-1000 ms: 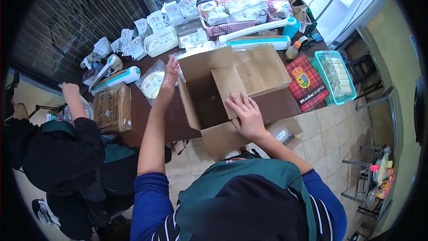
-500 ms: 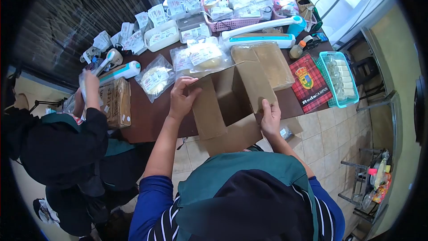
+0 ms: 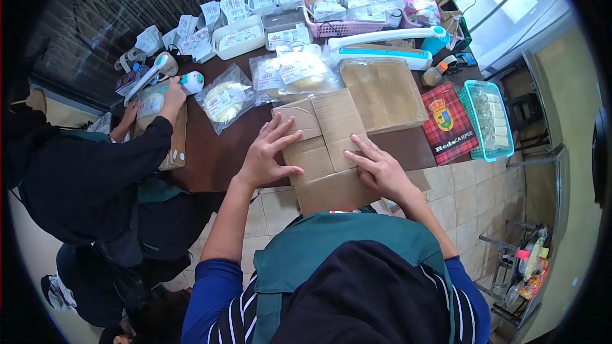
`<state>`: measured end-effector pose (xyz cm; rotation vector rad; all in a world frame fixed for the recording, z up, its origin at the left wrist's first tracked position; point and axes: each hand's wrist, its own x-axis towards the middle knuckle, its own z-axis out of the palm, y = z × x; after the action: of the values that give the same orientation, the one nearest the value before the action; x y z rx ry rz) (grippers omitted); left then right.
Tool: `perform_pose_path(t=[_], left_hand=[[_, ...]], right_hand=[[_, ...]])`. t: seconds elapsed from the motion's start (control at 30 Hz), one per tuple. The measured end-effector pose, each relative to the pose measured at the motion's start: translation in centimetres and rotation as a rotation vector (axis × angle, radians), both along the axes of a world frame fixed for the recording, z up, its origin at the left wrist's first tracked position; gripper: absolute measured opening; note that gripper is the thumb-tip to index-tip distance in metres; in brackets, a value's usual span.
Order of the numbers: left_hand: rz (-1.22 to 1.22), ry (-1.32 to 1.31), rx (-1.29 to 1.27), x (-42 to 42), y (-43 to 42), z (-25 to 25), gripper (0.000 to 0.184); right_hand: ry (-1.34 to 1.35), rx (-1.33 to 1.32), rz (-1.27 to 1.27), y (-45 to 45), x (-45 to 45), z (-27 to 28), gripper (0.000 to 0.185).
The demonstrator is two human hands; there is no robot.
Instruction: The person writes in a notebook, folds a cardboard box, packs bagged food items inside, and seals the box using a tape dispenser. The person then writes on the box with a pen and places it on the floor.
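A cardboard box (image 3: 325,188) stands at the table's front edge before me, its flaps folded down over one another. My left hand (image 3: 268,151) rests with fingers spread on the left flaps. On the right flap lie the outstretched fingers of my right hand (image 3: 377,167). Neither hand holds anything. Behind the box, to the right, is a flat plastic-wrapped cardboard package (image 3: 386,95). Clear bags with pale round contents and printed labels, such as the nearest bag (image 3: 224,103), lie behind and to the left.
A co-worker (image 3: 95,178) on the left handles a bag over a box. At the back are a pink basket (image 3: 344,28) and a long white-and-blue sealer (image 3: 382,56). A red plaid folder (image 3: 449,124) and a turquoise basket (image 3: 503,153) of small jars sit right.
The box's raised flaps have been folded down, covering its opening. My hands have gone from gripping flaps to lying flat on top. The co-worker's hands have moved right, onto the box there.
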<state>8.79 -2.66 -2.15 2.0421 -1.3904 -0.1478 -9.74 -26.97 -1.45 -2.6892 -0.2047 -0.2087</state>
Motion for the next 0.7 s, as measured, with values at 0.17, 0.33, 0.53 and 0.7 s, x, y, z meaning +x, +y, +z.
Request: perform_pose_path(t=[0.17, 0.33, 0.53, 0.7], left_hand=[[0.080, 0.004, 0.008, -1.3, 0.3, -0.9, 0.069], [0.116, -0.024, 0.048, -2.1, -0.1, 0.0, 0.072], [0.237, 0.039, -0.305, -3.5, -1.2, 0.8, 0.048], [0.013, -0.331, -0.044, -2.5, -1.5, 1.0, 0.026]], right_hand=[[0.044, 0.019, -0.043, 0.4, 0.0, 0.4, 0.045], [-0.001, 0.002, -0.059, 0.6, 0.1, 0.2, 0.043], [-0.218, 0.166, -0.269, 3.0, 1.8, 2.5, 0.059], [-0.368, 0.514, -0.540, 0.9, 2.4, 0.3, 0.064]])
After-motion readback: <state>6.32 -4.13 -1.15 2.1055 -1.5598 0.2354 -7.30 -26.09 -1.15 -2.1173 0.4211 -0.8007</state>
